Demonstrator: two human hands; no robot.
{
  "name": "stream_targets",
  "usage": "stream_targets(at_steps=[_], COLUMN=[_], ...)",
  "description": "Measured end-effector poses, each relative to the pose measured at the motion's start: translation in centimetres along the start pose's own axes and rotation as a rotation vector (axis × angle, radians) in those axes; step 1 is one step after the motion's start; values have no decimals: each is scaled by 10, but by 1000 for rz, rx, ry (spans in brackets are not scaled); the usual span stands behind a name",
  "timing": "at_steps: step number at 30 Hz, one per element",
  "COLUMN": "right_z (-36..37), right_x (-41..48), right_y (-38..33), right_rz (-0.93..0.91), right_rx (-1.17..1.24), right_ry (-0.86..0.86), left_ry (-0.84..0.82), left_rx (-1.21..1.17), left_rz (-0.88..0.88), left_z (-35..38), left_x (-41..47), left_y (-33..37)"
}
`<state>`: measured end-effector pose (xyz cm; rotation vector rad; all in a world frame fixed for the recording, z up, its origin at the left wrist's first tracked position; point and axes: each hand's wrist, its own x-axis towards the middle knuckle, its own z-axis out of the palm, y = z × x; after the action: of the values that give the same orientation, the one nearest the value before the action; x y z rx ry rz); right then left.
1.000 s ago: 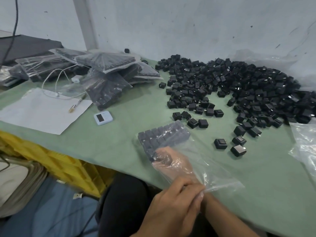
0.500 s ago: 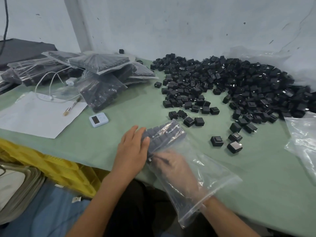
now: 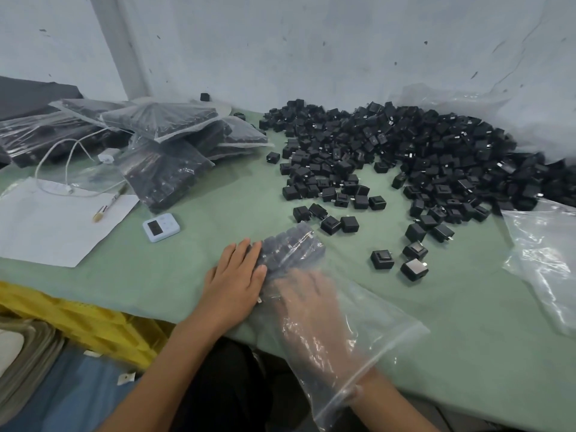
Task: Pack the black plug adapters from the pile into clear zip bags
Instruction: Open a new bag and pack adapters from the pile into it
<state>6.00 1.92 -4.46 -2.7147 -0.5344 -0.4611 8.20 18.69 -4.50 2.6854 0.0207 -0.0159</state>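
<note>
A clear zip bag [image 3: 358, 344] lies on the green table near its front edge, with a neat block of black plug adapters [image 3: 291, 249] at its far end. My right hand [image 3: 307, 302] is inside the bag, fingers flat behind the block. My left hand [image 3: 235, 283] lies outside on the bag's left side, straight fingers pressing against the block. A large pile of loose black adapters [image 3: 420, 154] covers the back right of the table, with strays [image 3: 381, 259] scattered toward the bag.
Filled zip bags [image 3: 162, 151] are stacked at the back left. A white sheet [image 3: 53, 226] with a brush, a white cable and a small white timer [image 3: 161, 227] lie left. Empty clear bags [image 3: 548, 254] sit at the right. A yellow crate [image 3: 78, 322] is below the table edge.
My left hand left the bag's mouth and moved up to the block of adapters, now pressing flat on its left side. My right hand stays inside the bag.
</note>
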Motion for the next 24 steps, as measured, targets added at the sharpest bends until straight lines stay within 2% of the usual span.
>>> stream_targets(at_steps=[1,2,4,6,9,12,13,14,15,16,17,18,19,20,21,22,23,24], right_z=[-1,-5,-6,-4,-7,-5,-4,-7,2,24,44,55,49,38,6,-15,-23,-21], right_x=[-1,-1,1,2,-2,4,14,27,27,27,32,28,19,19,6,3,16,22], right_y=[3,6,11,13,21,3,-14,-29,-39,-53,-79,-83,-62,-51,-7,14,28,47], right_rz=[-14,-5,-39,-83,-77,-2,81,200,225,222,225,253,234,234,202,156,74,-12], right_rx=[-56,-83,-52,-62,-55,-131,-188,-227,-196,-100,-26,12,2,-52,-153,-167,-160,-111], right_ry=[46,9,-159,-234,-236,-177,-79,-107,-253,-261,-176,-166,-128,-222,-397,-463,-368,-425], left_ry=[0,-3,-11,-17,-16,-24,-26,-27,-28,-27,-25,-23,-22,-19,-18,-20,-24,-27], left_rx=[3,3,4,3,2,3,5,8,8,8,9,11,14,15,16,18,19,22], left_rz=[1,1,0,-6,-6,-5,-4,-2,-1,-1,-1,-1,-1,-1,-2,-2,-1,0], left_z=[1,1,2,2,3,3,3,3,2,2,2,2,2,3,3,2,2,1], left_x=[1,1,2,3,3,4,4,5,5,5,5,5,5,5,5,5,5,5], left_y=[0,-1,-1,-2,-1,-2,-3,-3,-3,-4,-4,-4,-4,-4,-4,-4,-4,-5])
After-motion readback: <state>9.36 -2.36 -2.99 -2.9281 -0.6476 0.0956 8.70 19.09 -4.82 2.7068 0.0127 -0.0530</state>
